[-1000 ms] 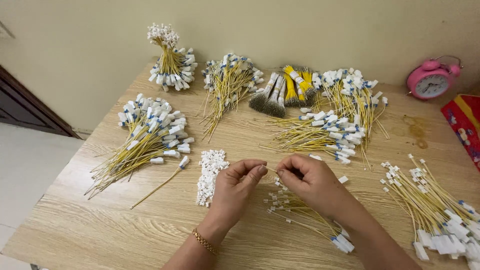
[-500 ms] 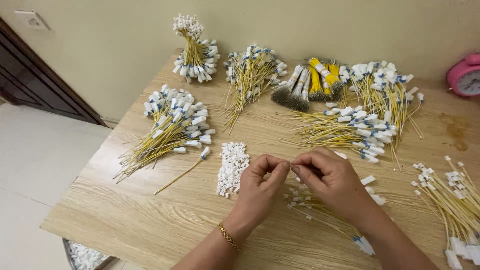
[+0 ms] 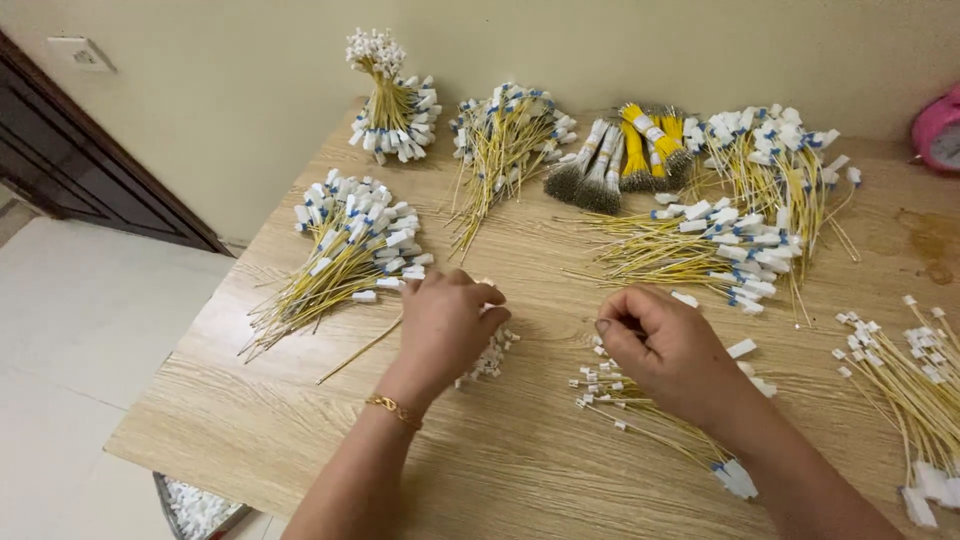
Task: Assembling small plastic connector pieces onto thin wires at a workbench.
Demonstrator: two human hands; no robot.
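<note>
My left hand (image 3: 445, 325) rests palm-down over the white clips (image 3: 490, 358), fingers curled to pick one; whether it grips any, I cannot tell. My right hand (image 3: 668, 350) pinches above the near wires (image 3: 640, 405), ready for fitting.

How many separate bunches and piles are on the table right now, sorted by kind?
Yellow wire bunches with white connectors: 7
Bunches with bare brush-like ends, grey or yellow sleeved: 2
Loose white connector piles: 1, under the left hand
Pink alarm clocks: 1
Total: 11
</note>
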